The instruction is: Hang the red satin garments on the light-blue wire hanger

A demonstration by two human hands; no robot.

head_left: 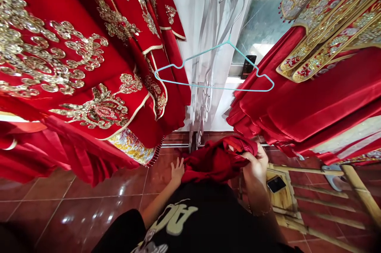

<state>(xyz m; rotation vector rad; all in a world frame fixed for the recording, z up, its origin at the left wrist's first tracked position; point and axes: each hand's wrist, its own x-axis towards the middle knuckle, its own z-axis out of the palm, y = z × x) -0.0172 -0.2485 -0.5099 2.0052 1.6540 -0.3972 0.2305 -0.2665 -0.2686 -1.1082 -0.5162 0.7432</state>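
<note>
A bundled dark red garment (214, 161) is held in front of my body, against the black shirt I wear. My right hand (256, 165) is closed on its upper right edge, thumb on top, with the cloth folded over there. At the garment's left side, my left hand (177, 170) has its fingers spread; its fingertips are near the cloth, and whether they touch it I cannot tell. Above the garment hangs a light blue wire hanger (228, 41) with nothing on it.
Red gowns with gold sequin embroidery (98, 106) hang at left, and more red embroidered gowns (285, 102) at right. A phone (249, 66) leans by the window. Another phone (276, 184) lies on a bamboo chair (297, 215) at lower right. The floor (98, 209) is shiny red tile.
</note>
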